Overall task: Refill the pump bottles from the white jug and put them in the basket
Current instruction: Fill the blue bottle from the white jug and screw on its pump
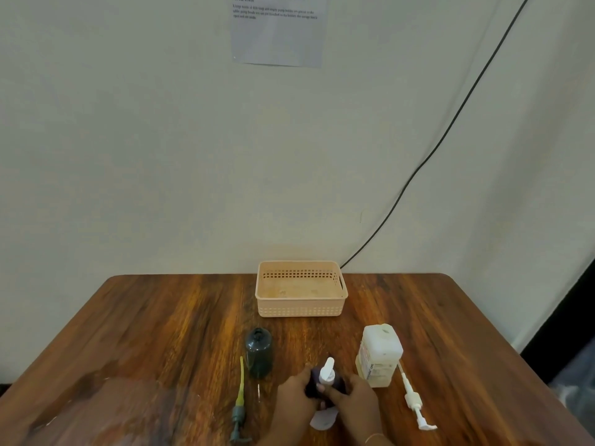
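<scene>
A dark purple pump bottle [325, 386] with a white pump head [327, 370] stands near the table's front edge. My left hand [294, 399] wraps its body from the left. My right hand [355, 397] grips it from the right, fingers up at the pump collar. A dark open bottle [258, 352] with no pump stands to the left, and its grey pump with a yellow tube [239, 405] lies flat beside it. The white jug [378, 354] stands to the right, open at the top. The peach basket [301, 289] sits empty at the back.
A white pump with a long tube [415, 402] lies on the wooden table [154, 333] right of the jug. A black cable [418, 165] runs down the wall behind the basket. A printed sheet [278, 27] hangs on the wall.
</scene>
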